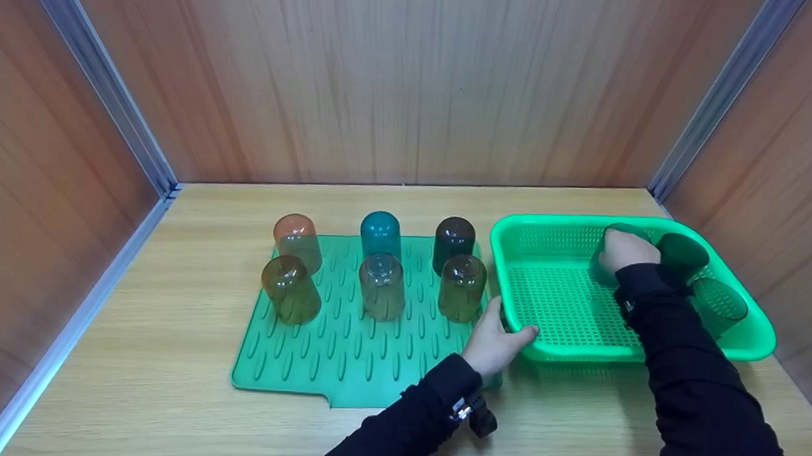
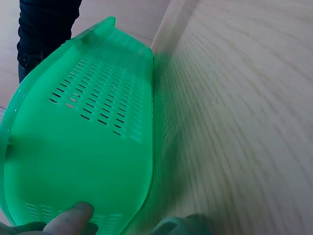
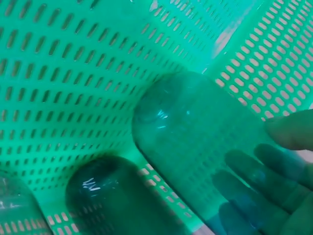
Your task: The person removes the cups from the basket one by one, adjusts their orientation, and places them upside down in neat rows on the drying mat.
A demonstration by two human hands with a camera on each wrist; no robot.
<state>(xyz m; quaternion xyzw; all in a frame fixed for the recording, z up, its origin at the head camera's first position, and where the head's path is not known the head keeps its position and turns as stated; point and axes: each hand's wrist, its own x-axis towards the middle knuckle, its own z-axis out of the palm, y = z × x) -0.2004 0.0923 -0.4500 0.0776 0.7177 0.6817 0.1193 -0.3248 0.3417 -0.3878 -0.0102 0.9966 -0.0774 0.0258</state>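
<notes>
My right hand (image 1: 625, 253) reaches into the green basket (image 1: 550, 220) and grips a blue-green see-through glass (image 3: 190, 122). Its thumb lies along one side and its fingers show through the glass. Beside it in the basket are a dark glass (image 1: 682, 255) and a clear-looking glass (image 1: 719, 307). At the basket's near left corner, my left hand (image 1: 495, 343) touches the outer wall with thumb and fingers spread. The left wrist view shows a fingertip against that wall; most of the hand is out of sight there.
Left of the basket lies a green ribbed drying mat (image 1: 290, 367). Several upturned glasses stand on it in two rows, among them an orange glass (image 1: 296, 233), a blue glass (image 1: 381, 234) and an amber glass (image 1: 291, 291). Wood-look panels (image 1: 412, 84) enclose the table (image 1: 169, 313).
</notes>
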